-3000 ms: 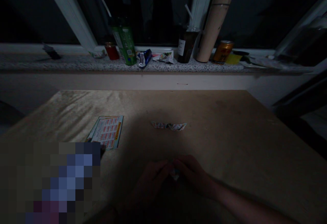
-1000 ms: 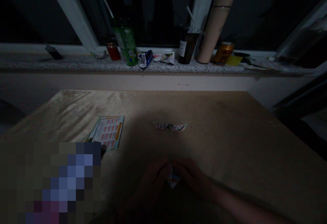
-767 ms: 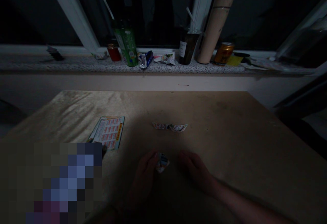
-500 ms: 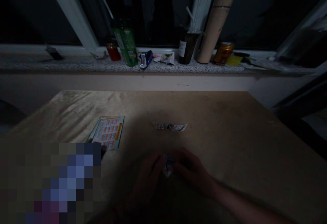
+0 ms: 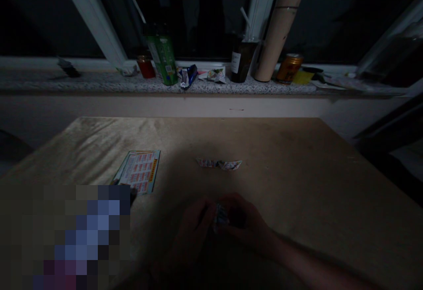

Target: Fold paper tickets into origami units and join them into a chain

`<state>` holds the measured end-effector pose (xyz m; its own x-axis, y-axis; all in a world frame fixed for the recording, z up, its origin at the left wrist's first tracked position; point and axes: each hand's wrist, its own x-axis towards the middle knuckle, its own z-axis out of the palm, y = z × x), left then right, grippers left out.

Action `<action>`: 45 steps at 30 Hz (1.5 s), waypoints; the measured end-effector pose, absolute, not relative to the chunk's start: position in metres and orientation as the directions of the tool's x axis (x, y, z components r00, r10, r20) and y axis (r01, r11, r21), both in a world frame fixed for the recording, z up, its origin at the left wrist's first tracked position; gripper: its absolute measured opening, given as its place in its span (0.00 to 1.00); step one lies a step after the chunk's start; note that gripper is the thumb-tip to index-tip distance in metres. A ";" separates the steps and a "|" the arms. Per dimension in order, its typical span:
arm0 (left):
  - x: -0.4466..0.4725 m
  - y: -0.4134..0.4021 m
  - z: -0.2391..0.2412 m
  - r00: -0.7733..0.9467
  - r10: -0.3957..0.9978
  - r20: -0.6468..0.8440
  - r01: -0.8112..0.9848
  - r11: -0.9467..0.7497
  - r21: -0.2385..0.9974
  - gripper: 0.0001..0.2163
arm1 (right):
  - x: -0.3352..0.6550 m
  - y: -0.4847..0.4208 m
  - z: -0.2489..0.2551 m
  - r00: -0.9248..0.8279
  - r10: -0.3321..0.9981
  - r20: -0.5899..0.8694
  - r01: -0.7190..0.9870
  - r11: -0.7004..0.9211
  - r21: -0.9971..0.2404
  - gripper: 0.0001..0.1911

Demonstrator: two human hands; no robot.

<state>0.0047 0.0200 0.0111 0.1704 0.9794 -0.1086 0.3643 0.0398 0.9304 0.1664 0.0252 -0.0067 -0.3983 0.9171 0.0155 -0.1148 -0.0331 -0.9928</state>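
Observation:
Between my two hands is a small piece of folded printed paper (image 5: 220, 218), low in the dim middle of the table. My left hand (image 5: 197, 221) is closed on its left side, with the thumb along the edge. From the right, my right hand (image 5: 247, 221) grips the same paper with curled fingers. Shadow hides most of the fingertips. Beyond the hands, a second folded paper strip (image 5: 219, 164), pinched narrow at its middle, lies flat on the tabletop (image 5: 284, 149).
Printed sheets or cards (image 5: 140, 171) lie at the left, beside a pixelated area. On the stone windowsill (image 5: 205, 88) stand a green bottle (image 5: 165, 58), a red jar (image 5: 145, 66), a dark cup with a straw (image 5: 243, 61), a tall pale flask (image 5: 279, 36) and an orange can (image 5: 290, 68).
The folded paper has turned and shifted slightly right between my hands. My right hand's fingers have moved a little lower along it. The strip on the table stays in place.

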 end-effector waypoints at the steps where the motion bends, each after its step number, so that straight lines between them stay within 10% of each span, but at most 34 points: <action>1: 0.005 0.020 0.011 0.163 0.980 -0.113 0.362 0.047 0.931 0.10 | 0.166 0.024 -0.007 -0.416 0.909 0.006 -0.101 -0.040 -0.994 0.22; 45: -0.001 0.025 0.013 0.140 0.978 -0.153 0.132 0.134 0.982 0.08 | 0.170 0.025 -0.007 -0.287 0.957 0.040 -0.053 0.025 -0.998 0.18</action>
